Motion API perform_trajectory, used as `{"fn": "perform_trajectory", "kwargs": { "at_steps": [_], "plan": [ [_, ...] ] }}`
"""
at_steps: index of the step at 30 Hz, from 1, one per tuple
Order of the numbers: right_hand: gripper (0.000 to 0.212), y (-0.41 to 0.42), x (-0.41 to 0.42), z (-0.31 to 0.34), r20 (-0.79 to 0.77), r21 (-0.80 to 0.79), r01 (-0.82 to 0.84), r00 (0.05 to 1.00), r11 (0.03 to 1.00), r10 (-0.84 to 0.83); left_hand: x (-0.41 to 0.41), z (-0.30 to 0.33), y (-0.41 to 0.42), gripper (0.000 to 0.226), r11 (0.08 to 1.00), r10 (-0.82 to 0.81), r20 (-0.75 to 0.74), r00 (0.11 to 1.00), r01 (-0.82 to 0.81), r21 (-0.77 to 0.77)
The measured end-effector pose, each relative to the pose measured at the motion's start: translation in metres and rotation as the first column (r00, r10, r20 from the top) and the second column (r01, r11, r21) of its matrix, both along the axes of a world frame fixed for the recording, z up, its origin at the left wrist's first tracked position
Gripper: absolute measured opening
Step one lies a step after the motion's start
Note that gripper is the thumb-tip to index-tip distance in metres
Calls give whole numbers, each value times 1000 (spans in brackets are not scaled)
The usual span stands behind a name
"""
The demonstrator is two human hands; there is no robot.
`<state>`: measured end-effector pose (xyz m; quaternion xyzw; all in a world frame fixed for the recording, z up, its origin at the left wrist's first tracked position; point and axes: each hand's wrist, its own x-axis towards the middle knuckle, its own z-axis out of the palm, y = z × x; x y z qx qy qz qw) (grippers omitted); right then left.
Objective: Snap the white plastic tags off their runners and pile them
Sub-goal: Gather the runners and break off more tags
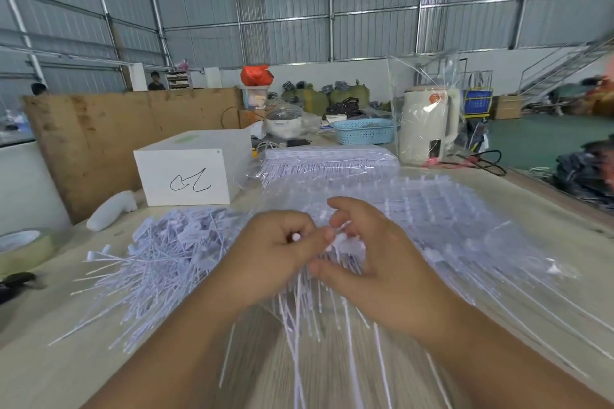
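Two hands meet at mid-table: the left hand (275, 252) curls round a white runner end, the right hand (362, 256) pinches the tags (345, 242) beside it. Freed tags lie in the pile (159, 262) at left; uncut sheets (432, 216) lie behind. These look light, thin and springy; grip close to the joint.
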<state>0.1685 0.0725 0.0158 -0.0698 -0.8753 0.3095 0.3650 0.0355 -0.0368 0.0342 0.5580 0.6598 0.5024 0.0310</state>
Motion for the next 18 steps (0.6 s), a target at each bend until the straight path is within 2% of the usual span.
{"fn": "perform_trajectory", "kwargs": {
  "at_steps": [2, 3, 5, 7, 10, 12, 14, 18],
  "plan": [
    [46, 0, 1, 2, -27, -181, -129, 992, 975, 126, -1, 4, -1, 48, 996, 24, 67, 997, -29, 88],
    [34, 2, 2, 3, -38, -220, -153, 988, 963, 148, 0, 5, -2, 52, 993, 16, 95, 995, -27, 112],
    [26, 7, 5, 6, 14, -112, -110, 994, 988, 112, 1, 6, -3, 51, 988, -5, 171, 985, -21, 150],
    [32, 10, 7, 6, 146, -31, -104, 983, 994, 108, 1, 6, -5, 49, 986, -15, 198, 980, -18, 164],
    [24, 14, 8, 5, 231, -104, -97, 966, 990, 119, 0, 6, -6, 44, 988, 5, 185, 983, -34, 153],
    [25, 19, 8, 4, 206, -20, -43, 977, 999, 47, -5, 5, -7, 43, 991, 40, 179, 983, -62, 121],
    [28, 20, 7, 6, 156, 142, 30, 986, 989, -52, -14, 2, -9, 44, 993, 97, 144, 985, -105, 51],
    [27, 11, 8, 11, 77, 403, 95, 988, 910, -137, -32, -5, -10, 39, 984, 165, 32, 986, -162, -71]
  ]
}}
